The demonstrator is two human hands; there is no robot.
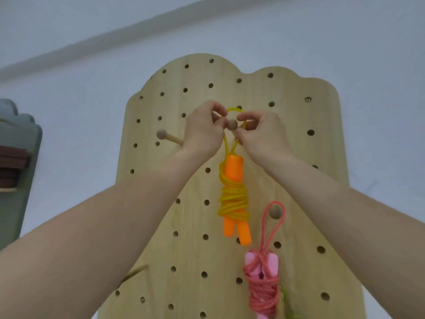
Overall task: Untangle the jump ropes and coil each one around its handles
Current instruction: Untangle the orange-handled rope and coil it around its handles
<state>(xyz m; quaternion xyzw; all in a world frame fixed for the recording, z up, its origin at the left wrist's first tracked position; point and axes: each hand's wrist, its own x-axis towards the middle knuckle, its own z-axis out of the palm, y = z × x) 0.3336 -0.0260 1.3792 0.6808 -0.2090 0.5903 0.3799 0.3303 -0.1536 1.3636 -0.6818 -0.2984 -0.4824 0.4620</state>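
Observation:
A yellow jump rope [233, 199] is coiled around its two orange handles [233, 171] and hangs below a wooden peg [231, 124] on the pegboard [287, 157]. Its yellow loop arcs over that peg. My left hand [202, 130] pinches the loop's left strand and my right hand [259, 132] pinches the right strand, one on each side of the peg. Lower right, a red rope [264, 291] coiled around pink handles [273, 263] hangs by its loop from another peg [275, 211].
A third peg [162, 134] sticks out of the board at the left with nothing on it. A green rope strand [287, 302] shows at the bottom beside the pink bundle. A grey-green shelf unit [13, 157] stands against the white wall at far left.

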